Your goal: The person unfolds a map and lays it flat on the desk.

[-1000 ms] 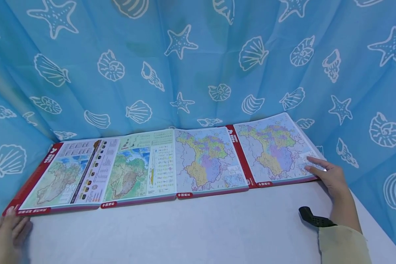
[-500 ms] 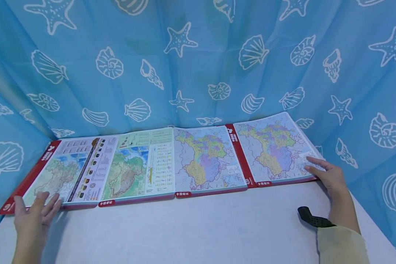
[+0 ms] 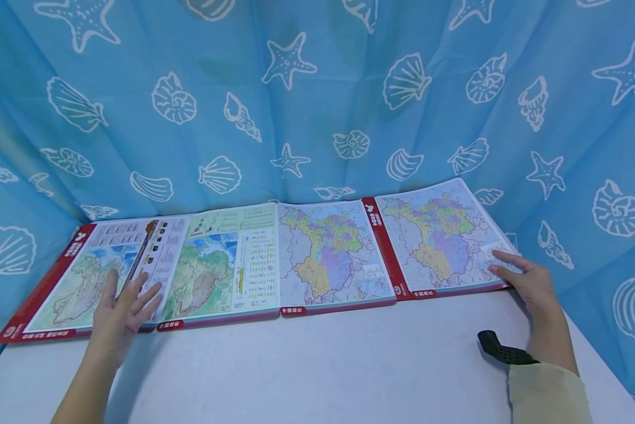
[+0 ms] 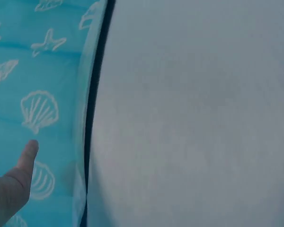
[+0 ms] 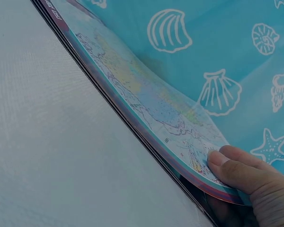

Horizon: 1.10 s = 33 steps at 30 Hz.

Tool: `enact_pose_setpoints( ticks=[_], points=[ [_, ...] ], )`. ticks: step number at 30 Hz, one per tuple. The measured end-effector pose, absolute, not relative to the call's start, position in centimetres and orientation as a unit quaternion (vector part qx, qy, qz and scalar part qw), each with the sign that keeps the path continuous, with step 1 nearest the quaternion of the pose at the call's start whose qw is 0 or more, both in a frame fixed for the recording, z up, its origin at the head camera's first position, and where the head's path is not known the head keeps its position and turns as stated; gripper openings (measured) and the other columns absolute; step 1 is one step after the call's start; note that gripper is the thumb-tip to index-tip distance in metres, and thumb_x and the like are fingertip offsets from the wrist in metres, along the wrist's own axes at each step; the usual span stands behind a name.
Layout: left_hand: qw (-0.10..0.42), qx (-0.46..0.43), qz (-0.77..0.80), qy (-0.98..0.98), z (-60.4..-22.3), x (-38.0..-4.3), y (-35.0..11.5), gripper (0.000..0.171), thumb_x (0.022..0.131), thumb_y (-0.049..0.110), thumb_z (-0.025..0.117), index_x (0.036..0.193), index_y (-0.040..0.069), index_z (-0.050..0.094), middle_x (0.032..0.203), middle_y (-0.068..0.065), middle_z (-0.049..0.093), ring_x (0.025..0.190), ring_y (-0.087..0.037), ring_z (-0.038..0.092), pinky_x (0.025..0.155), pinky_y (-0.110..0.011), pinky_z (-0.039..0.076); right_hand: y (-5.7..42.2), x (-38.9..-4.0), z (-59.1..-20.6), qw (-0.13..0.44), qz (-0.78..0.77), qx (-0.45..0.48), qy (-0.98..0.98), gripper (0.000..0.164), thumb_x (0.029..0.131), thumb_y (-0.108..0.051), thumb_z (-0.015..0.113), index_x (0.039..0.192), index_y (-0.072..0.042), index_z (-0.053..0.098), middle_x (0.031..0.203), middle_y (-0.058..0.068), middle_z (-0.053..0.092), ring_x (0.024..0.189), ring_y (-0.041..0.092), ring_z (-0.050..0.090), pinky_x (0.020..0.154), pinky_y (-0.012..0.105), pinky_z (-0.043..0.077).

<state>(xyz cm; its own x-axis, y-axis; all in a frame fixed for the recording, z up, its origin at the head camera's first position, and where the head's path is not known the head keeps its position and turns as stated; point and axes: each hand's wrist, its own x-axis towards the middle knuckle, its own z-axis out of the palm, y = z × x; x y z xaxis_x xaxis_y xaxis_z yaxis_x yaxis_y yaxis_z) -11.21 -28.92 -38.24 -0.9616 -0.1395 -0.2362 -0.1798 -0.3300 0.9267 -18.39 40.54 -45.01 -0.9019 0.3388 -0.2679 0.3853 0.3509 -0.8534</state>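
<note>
A long row of map panels (image 3: pixel 243 265) lies across the table, with red strips at its left end and before the rightmost panel. The two left panels show green relief maps, the two right ones coloured regional maps. My left hand (image 3: pixel 121 318) is over the leftmost panel with fingers spread, holding nothing; contact with it cannot be judged. In the left wrist view only part of that hand (image 4: pixel 12 191) shows. My right hand (image 3: pixel 534 288) grips the near right corner of the rightmost map panel (image 5: pixel 146 99), thumb on top and some fingers under its slightly lifted edge.
A blue curtain (image 3: pixel 306 112) with white shells and starfish hangs right behind the panels and round both sides. White tabletop (image 3: pixel 317 365) lies in front of the row. A black device (image 3: pixel 502 350) is worn at my right wrist.
My left hand has moved from the row's near left corner rightward and up over the leftmost panel, its fingers spreading. The right hand has stayed on its corner. The row's left end shifts slightly left.
</note>
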Motion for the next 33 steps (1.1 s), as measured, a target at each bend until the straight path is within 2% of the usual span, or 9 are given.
enact_pose_setpoints(
  ticks=[4, 8, 11, 15, 17, 20, 24, 27, 33],
  points=[
    [0.041, -0.101, 0.783, 0.612, -38.3, -11.8, -27.1, 0.082, 0.098, 0.033, 0.048, 0.147, 0.041, -0.017, 0.159, -0.012, 0.000, 0.097, 0.003, 0.063, 0.082, -0.019, 0.052, 40.6, -18.3, -44.9, 0.022, -0.528, 0.218, 0.821, 0.078, 0.080, -0.057, 0.065, 0.143, -0.018, 0.042, 0.156, 0.019, 0.016, 0.141, 0.041, 0.016, 0.112, 0.057, 0.020],
    [0.047, -0.080, 0.750, 0.654, -38.6, -12.3, -25.2, 0.084, 0.098, 0.032, 0.050, 0.149, 0.034, -0.017, 0.158, -0.017, 0.006, 0.099, 0.004, 0.062, 0.085, -0.018, 0.050, 40.9, -18.2, -44.9, 0.019, -0.516, 0.222, 0.827, 0.077, 0.079, -0.059, 0.065, 0.142, -0.021, 0.044, 0.153, 0.020, 0.024, 0.119, 0.022, 0.048, 0.100, 0.029, 0.044],
    [0.052, -0.057, 0.731, 0.678, -38.9, -12.7, -23.7, 0.087, 0.098, 0.029, 0.052, 0.150, 0.027, -0.017, 0.156, -0.021, 0.011, 0.103, 0.001, 0.062, 0.087, -0.020, 0.050, 41.0, -18.1, -44.9, 0.018, -0.506, 0.230, 0.831, 0.077, 0.076, -0.061, 0.065, 0.141, -0.024, 0.046, 0.150, 0.019, 0.032, 0.094, 0.002, 0.050, 0.083, 0.016, 0.050],
    [0.069, -0.030, 0.715, 0.695, -39.1, -13.2, -22.0, 0.089, 0.097, 0.025, 0.054, 0.150, 0.021, -0.018, 0.155, -0.021, 0.016, 0.108, -0.003, 0.060, 0.090, -0.023, 0.049, 40.9, -18.2, -44.9, 0.019, -0.510, 0.235, 0.827, 0.078, 0.075, -0.061, 0.066, 0.140, -0.023, 0.047, 0.149, 0.018, 0.034, 0.090, -0.003, 0.047, 0.101, 0.034, 0.044],
    [0.081, -0.026, 0.714, 0.695, -39.0, -13.4, -21.2, 0.089, 0.097, 0.023, 0.054, 0.150, 0.022, -0.018, 0.155, -0.020, 0.018, 0.109, -0.003, 0.060, 0.092, -0.024, 0.048, 40.8, -18.3, -44.9, 0.021, -0.509, 0.237, 0.827, 0.078, 0.075, -0.061, 0.066, 0.140, -0.023, 0.047, 0.149, 0.019, 0.034, 0.090, -0.001, 0.049, 0.101, 0.035, 0.044],
    [0.093, -0.029, 0.712, 0.695, -38.9, -13.7, -19.9, 0.089, 0.096, 0.023, 0.056, 0.151, 0.023, -0.015, 0.154, -0.018, 0.022, 0.110, -0.006, 0.060, 0.093, -0.026, 0.048, 40.9, -18.3, -44.9, 0.022, -0.516, 0.235, 0.824, 0.079, 0.076, -0.061, 0.065, 0.141, -0.021, 0.045, 0.152, 0.020, 0.027, 0.113, 0.019, 0.053, 0.106, 0.041, 0.039],
    [0.111, -0.022, 0.705, 0.700, -38.9, -14.2, -18.3, 0.088, 0.096, 0.025, 0.057, 0.152, 0.022, -0.010, 0.152, -0.017, 0.027, 0.121, -0.022, 0.055, 0.094, -0.029, 0.048, 41.0, -18.5, -44.9, 0.019, -0.530, 0.235, 0.815, 0.079, 0.077, -0.061, 0.065, 0.142, -0.020, 0.044, 0.155, 0.019, 0.019, 0.142, 0.040, 0.017, 0.113, 0.054, 0.022],
    [0.122, -0.015, 0.703, 0.700, -39.0, -14.4, -17.3, 0.087, 0.095, 0.025, 0.057, 0.152, 0.020, -0.009, 0.151, -0.018, 0.029, 0.126, -0.031, 0.049, 0.094, -0.029, 0.048, 41.0, -18.5, -44.9, 0.015, -0.531, 0.235, 0.814, 0.079, 0.077, -0.061, 0.065, 0.141, -0.020, 0.044, 0.156, 0.018, 0.018, 0.143, 0.040, 0.012, 0.113, 0.056, 0.019],
    [0.133, 0.001, 0.706, 0.695, -39.1, -15.0, -15.5, 0.087, 0.094, 0.023, 0.060, 0.153, 0.021, -0.004, 0.150, -0.018, 0.031, 0.127, -0.035, 0.047, 0.093, -0.031, 0.049, 41.0, -18.2, -44.9, 0.008, -0.539, 0.232, 0.810, 0.076, 0.079, -0.059, 0.065, 0.142, -0.022, 0.045, 0.156, 0.016, 0.017, 0.143, 0.038, 0.013, 0.113, 0.054, 0.020]
  ],
)
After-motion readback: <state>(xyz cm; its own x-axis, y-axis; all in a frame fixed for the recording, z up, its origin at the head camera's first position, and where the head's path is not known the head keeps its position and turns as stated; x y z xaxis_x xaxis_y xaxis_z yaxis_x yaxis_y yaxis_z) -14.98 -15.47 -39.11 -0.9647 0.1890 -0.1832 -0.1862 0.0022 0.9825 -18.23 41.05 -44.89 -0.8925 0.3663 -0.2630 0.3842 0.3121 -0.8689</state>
